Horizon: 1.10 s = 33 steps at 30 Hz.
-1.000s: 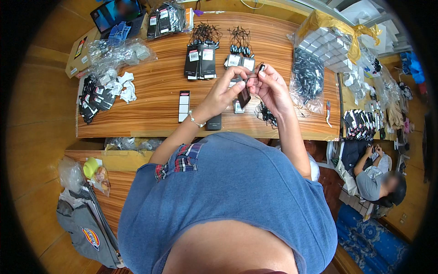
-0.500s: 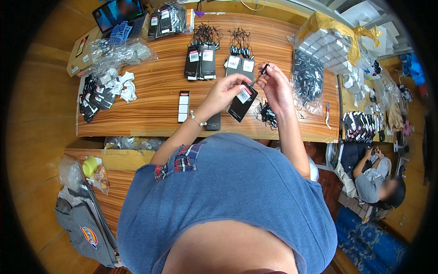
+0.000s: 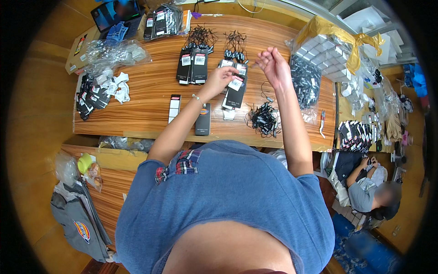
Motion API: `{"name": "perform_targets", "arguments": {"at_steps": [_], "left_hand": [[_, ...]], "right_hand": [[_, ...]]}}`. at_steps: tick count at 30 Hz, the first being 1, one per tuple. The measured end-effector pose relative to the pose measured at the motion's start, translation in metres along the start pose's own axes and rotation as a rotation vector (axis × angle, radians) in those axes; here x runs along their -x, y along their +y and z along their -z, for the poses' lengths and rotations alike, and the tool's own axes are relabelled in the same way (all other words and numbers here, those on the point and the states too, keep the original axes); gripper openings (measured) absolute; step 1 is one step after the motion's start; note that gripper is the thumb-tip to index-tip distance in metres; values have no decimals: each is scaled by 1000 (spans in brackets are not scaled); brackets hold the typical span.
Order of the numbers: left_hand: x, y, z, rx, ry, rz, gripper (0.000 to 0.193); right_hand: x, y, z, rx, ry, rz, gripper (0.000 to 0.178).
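Observation:
My left hand [image 3: 220,81] is at the top edge of a black hang tag [image 3: 235,95] with a white barcode sticker, its thumb and fingers closed on that edge. The tag overlaps other tags [image 3: 242,68] behind it. Raised to the right, my right hand [image 3: 276,68] has its fingers apart and holds nothing; its fingertips are slightly blurred. Below it lies a tangled heap of black tag strings [image 3: 263,119]. Left of the held tag, near the table's front edge, are a dark grey tag [image 3: 203,123] and a narrow card with white stickers [image 3: 174,108].
Stacked black tags [image 3: 191,68] with strings spread behind them lie mid-table. A clear bag of black pieces [image 3: 305,82] and a wrapped block of small white boxes [image 3: 324,48] stand right. Red-handled snippers [image 3: 322,124] lie near the right edge. Another person [image 3: 365,192] sits far right.
My right hand has let go of the tag's string and moved up, its fingers opening. My left hand has brought the tag slightly left, beside the other tags. The view has shifted a little.

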State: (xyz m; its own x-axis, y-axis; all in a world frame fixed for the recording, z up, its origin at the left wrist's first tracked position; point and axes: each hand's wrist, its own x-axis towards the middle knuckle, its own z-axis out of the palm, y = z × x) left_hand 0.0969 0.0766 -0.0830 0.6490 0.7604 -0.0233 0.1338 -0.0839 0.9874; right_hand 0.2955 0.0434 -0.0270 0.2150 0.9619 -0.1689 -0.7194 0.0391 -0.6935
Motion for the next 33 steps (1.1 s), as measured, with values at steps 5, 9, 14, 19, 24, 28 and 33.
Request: {"name": "perform_targets", "arguments": {"at_steps": [5, 9, 14, 19, 24, 28, 33], "left_hand": [[-36, -16, -8, -168, 161, -13, 17], [-51, -20, -14, -334, 258, -49, 18], [-53, -19, -25, -660, 369, -178, 24], [-24, -11, -38, -759, 368, -139, 27], [12, -5, -48, -775, 307, -38, 37], [29, 3, -48, -673, 334, -42, 41], [47, 16, -49, -574, 293, -60, 41]], "right_hand": [[-60, -18, 4, 200, -72, 8, 27], [-92, -17, -1, 361, -100, -56, 26], [-134, 0, 11, 489, -146, -189, 26], [-172, 30, 34, 610, -165, -392, 27], [-204, 51, 53, 762, -129, -429, 26], [-216, 57, 52, 829, -85, -421, 26], [-219, 58, 49, 950, -39, -335, 18]]}}
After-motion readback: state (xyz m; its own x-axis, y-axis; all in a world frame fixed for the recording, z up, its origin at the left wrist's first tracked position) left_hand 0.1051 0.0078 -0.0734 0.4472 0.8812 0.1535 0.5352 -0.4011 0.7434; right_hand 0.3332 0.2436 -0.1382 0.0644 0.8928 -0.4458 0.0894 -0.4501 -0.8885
